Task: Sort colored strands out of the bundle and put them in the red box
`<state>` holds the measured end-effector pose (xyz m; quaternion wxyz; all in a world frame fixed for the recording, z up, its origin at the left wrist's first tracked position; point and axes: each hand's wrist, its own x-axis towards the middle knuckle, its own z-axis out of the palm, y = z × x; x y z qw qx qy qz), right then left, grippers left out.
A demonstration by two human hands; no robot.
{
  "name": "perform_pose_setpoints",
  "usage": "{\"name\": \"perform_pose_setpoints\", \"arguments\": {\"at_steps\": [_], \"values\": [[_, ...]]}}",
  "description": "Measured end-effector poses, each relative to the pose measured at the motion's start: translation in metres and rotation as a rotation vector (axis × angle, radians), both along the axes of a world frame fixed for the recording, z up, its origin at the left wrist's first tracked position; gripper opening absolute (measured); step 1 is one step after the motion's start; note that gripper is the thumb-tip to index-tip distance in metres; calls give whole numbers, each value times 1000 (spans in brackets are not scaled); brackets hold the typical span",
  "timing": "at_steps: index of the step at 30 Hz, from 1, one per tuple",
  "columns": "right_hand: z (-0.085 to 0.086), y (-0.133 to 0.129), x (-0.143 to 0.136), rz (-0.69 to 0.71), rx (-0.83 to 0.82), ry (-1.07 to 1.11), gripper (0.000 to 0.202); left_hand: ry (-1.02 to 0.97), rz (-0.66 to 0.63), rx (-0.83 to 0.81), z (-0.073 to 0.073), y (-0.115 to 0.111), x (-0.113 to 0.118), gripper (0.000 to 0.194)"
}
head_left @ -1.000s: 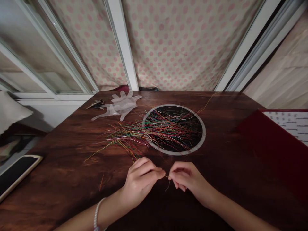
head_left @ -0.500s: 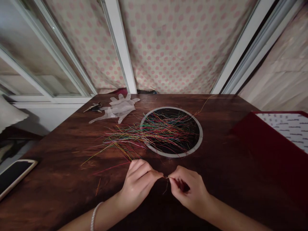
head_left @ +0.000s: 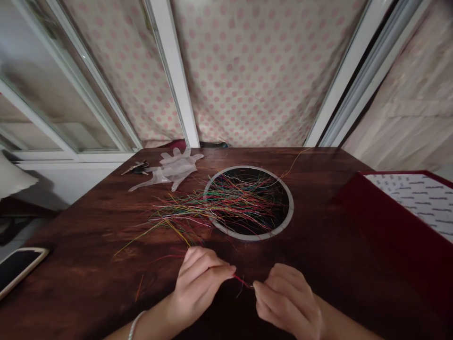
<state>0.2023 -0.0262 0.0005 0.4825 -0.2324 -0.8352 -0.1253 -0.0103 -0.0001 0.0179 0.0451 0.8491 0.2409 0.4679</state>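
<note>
My left hand point(head_left: 201, 283) is closed in a pinch on a thin red wire point(head_left: 241, 280) that sticks out past its fingertips to the right. At the wire's other end, the closed fingers of my right hand point(head_left: 290, 300) pinch its tip. A short thin strand crosses the red wire between the hands. Yellow and red strands also trail from behind my left hand to the upper left. Beyond both hands lies a loose heap of thin coloured wires point(head_left: 226, 203), partly on a round black mat with a pale rim point(head_left: 291, 206).
A clear plastic glove point(head_left: 175, 168) and keys point(head_left: 139, 167) lie at the table's back left. A phone point(head_left: 21, 269) rests on the left edge. A dark red box point(head_left: 375, 226) with a white printed lining stands at right. One orange strand point(head_left: 139, 288) lies near my left forearm.
My right hand has moved down and to the right, away from my left, and its fingers have curled in. More red wire shows between the hands. The view has tilted slightly.
</note>
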Motion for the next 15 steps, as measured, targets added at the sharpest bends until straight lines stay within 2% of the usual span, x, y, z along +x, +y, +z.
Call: {"name": "perform_pose_setpoints", "arguments": {"at_steps": [4,8,12,15], "values": [[4,2,7,-68,14,31,27,47,86,-51,-3,4,0,13],[5,5,14,-79,-27,62,38,89,84,-116,-8,5,0,16],[5,11,20,-110,-89,71,43,-71,53,-148,-15,1,-3,16],[12,19,22,-134,-68,89,37,-124,39,-94,-13,-2,-6,17]]}}
